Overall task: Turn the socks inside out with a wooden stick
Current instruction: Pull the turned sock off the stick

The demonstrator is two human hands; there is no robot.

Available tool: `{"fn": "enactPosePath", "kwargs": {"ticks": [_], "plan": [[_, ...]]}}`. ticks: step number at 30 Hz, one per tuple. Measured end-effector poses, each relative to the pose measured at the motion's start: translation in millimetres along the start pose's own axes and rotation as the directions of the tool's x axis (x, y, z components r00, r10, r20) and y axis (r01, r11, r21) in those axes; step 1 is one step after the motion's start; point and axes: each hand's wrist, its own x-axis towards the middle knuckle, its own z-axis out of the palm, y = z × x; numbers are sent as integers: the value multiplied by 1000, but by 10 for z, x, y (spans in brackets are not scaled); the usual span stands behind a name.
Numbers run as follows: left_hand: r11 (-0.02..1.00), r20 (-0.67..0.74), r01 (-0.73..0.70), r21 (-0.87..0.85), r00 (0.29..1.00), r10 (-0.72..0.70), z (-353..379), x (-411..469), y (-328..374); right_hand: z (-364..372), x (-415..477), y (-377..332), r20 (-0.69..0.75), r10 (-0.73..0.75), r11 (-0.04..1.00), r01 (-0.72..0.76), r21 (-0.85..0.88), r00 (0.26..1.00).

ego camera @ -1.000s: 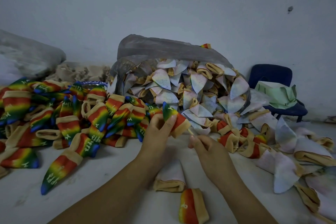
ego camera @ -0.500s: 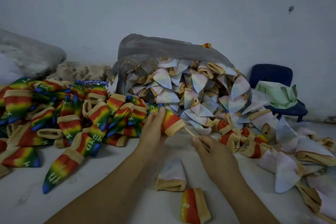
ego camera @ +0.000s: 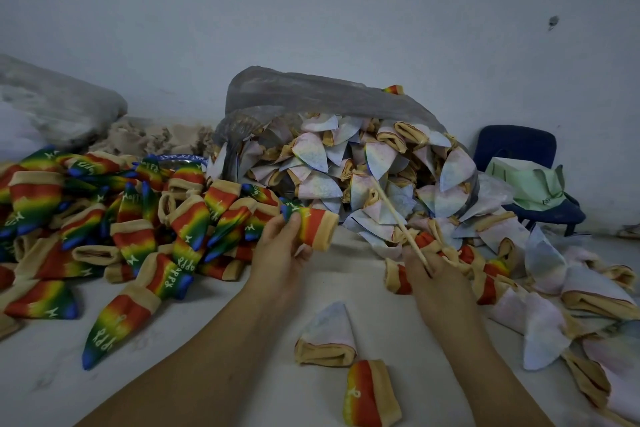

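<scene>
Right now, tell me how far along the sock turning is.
Done: a large heap of rainbow socks lies colour-side out at left. In hand: the left hand holds one rainbow sock, and the right hand holds the wooden stick clear of it. Left: the pale inside-out socks spilling from the plastic bag and scattered at right. Much remains.

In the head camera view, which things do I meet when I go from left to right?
Pile of rainbow socks → left hand holding a rainbow sock → thin wooden stick in right hand → dark blue chair.
</scene>
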Motion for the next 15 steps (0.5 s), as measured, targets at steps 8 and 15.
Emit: {"fn": "enactPosePath", "kwargs": {"ticks": [8, 15], "plan": [[947, 337, 27, 319, 931, -140, 190, -269, -199, 114, -146, -223, 212, -107, 864, -15, 503, 972], [946, 280, 25, 324, 952, -121, 215, -241, -221, 166, -142, -215, 194, -95, 855, -20, 519, 976]]}}
